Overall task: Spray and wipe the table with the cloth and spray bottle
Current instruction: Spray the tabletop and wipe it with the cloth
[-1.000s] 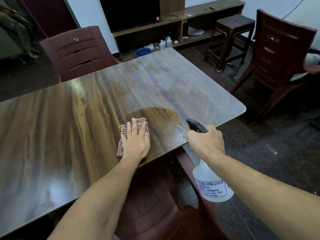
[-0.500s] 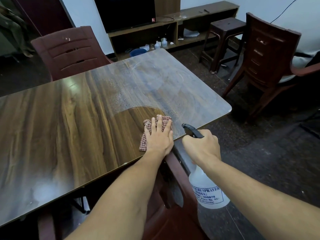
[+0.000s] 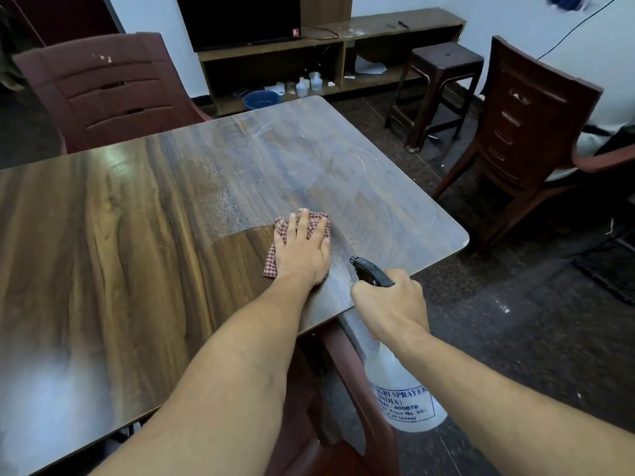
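Observation:
My left hand (image 3: 302,250) lies flat on a red-and-white checked cloth (image 3: 316,219), pressing it onto the wood-grain table (image 3: 120,235) near the front right corner. Spray droplets and a hazy film cover the table's right part; a darker wiped patch sits just left of the cloth. My right hand (image 3: 390,309) grips the neck of a translucent white spray bottle (image 3: 402,400) with a black nozzle (image 3: 369,271), held just off the table's near edge, nozzle aimed over the tabletop.
Maroon plastic chairs stand behind the table (image 3: 103,91), at the right (image 3: 529,132) and tucked under the near edge (image 3: 347,389). A dark stool (image 3: 443,67) and a low wooden shelf unit (image 3: 309,63) with a television line the far wall.
My left hand has slid the cloth to the right and farther from the near edge, widening the wiped patch. The right hand with the bottle has held its place beside the edge.

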